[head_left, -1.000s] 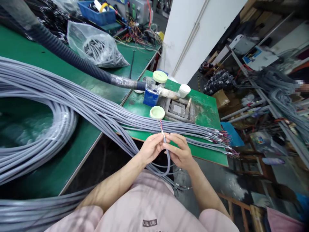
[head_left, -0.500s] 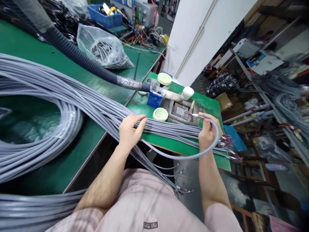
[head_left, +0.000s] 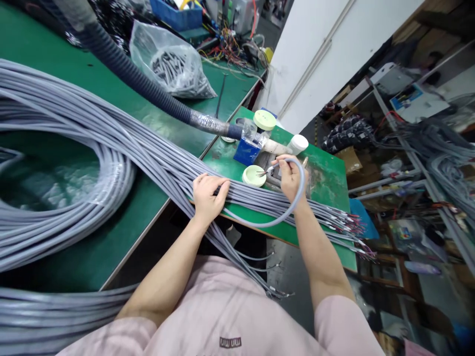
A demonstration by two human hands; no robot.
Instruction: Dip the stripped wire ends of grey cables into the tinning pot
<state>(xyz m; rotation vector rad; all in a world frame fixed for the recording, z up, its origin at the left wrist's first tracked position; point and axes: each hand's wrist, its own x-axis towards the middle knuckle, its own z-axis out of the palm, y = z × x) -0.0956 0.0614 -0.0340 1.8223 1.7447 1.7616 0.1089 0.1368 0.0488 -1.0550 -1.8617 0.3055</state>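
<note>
My right hand (head_left: 292, 179) pinches a single grey cable (head_left: 272, 223) close to its stripped end. The cable loops back over the wrist toward the left. Its fine bare wires (head_left: 261, 173) point into or just over a round pale-green dish (head_left: 254, 176); contact is unclear. My left hand (head_left: 210, 196) lies across a thick bundle of grey cables (head_left: 256, 195), fingers curled over its far side, thumb on top. Stripped, coloured wire ends (head_left: 352, 222) fan out at the bundle's right end. Right behind my right hand is a grimy framed metal unit (head_left: 272, 180), partly hidden.
A ribbed dark hose (head_left: 148, 89) crosses from upper left to a blue block (head_left: 247, 151). A white capped jar (head_left: 298, 144) and a pale-green lid (head_left: 264, 119) stand behind. A clear bag (head_left: 178, 69) lies on the green table (head_left: 156, 118). Coiled cables (head_left: 104, 198) fill the left.
My right hand has moved left, carrying the cable end from above the framed metal unit to the pale-green dish. My left hand stays on the bundle, its fingers more curled. The view has shifted slightly.
</note>
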